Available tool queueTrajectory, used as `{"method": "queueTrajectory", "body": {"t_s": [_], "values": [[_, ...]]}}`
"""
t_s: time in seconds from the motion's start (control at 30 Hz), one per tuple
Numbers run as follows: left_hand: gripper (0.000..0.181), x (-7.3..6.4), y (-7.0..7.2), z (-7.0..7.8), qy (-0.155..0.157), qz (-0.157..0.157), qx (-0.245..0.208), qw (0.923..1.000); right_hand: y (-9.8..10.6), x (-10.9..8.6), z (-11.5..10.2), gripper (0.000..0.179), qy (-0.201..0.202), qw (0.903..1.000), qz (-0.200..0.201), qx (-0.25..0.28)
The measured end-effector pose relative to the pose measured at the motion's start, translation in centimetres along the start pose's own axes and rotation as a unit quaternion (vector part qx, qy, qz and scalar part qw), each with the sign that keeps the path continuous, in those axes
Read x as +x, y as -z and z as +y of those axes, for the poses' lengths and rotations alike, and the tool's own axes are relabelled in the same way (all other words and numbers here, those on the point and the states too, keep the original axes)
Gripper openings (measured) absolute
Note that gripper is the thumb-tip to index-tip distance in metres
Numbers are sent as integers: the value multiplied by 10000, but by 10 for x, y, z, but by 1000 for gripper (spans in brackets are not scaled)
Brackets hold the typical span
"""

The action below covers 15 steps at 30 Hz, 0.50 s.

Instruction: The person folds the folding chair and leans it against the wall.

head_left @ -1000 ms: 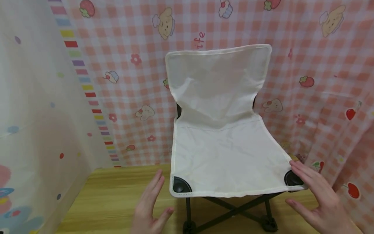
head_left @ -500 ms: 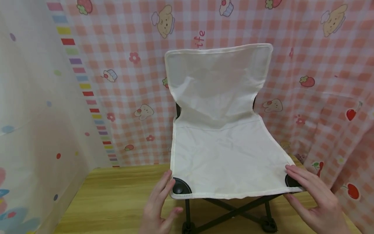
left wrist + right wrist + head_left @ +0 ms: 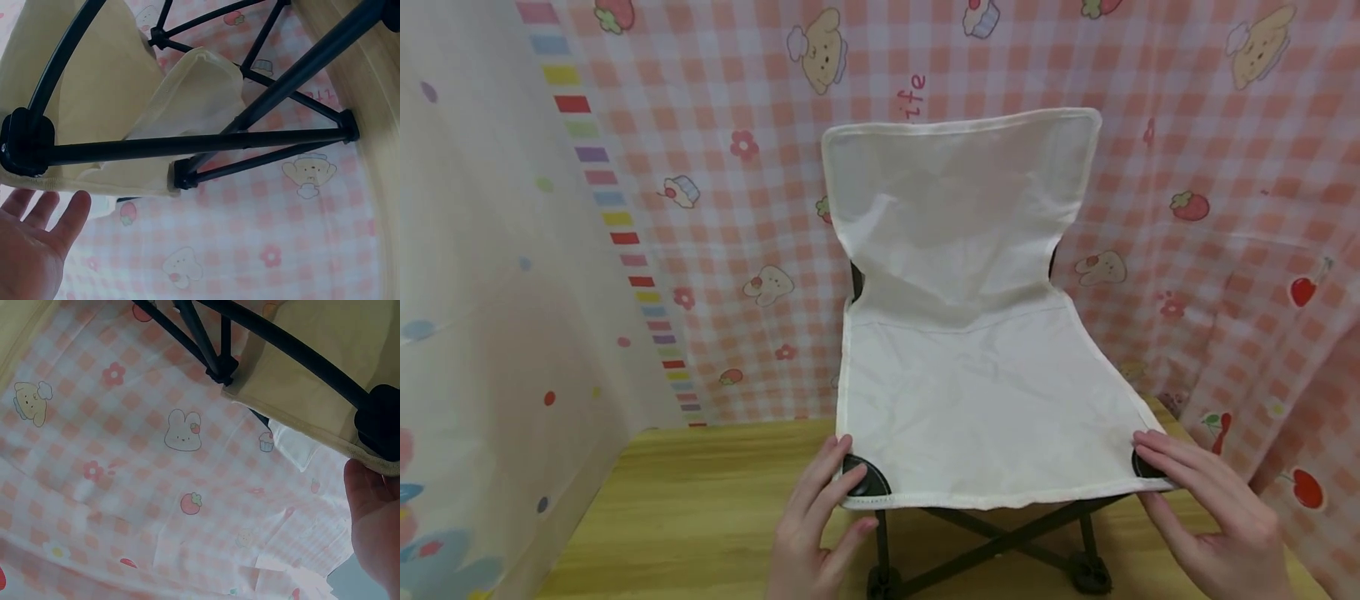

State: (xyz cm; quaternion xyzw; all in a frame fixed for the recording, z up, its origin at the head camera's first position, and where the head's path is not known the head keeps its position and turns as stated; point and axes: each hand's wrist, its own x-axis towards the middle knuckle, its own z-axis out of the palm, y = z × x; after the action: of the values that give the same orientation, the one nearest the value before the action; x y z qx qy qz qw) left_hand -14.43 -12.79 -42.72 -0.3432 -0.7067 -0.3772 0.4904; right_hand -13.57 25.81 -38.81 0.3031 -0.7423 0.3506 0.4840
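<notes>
A small folding chair (image 3: 970, 400) with a cream fabric seat and back stands on a dark tube frame (image 3: 1000, 542). My left hand (image 3: 820, 517) rests its fingers on the seat's front left black corner patch (image 3: 872, 482), thumb held apart below the edge. Over the front right black patch (image 3: 1142, 465) lie the fairly straight fingers of my right hand (image 3: 1217, 517), thumb just beneath the rim. From below, the left wrist view has the fingertips of my left hand at the fabric edge. The right wrist view has my right fingers along the underside corner.
The chair's feet (image 3: 1090, 573) are on a yellow wood-grain surface (image 3: 700, 500). Close behind hangs a pink checked curtain (image 3: 737, 250) with cartoon prints, and a pale curtain (image 3: 512, 250) hangs at the left.
My left hand has moved right and onto the seat's left corner. My right hand has shifted slightly down onto its corner. The chair stands where it was.
</notes>
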Motion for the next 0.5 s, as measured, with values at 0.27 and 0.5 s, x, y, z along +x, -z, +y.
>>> {"method": "queueTrajectory", "body": {"t_s": [0.27,0.5], "values": [[34,0,-2,-5,0,232,-258,9994,-2,0,-5,51,-60,9989,337,307],[32,0,-1,-8,-66,316,-343,9989,-1,-4,0,55,-230,9994,240,119]]}}
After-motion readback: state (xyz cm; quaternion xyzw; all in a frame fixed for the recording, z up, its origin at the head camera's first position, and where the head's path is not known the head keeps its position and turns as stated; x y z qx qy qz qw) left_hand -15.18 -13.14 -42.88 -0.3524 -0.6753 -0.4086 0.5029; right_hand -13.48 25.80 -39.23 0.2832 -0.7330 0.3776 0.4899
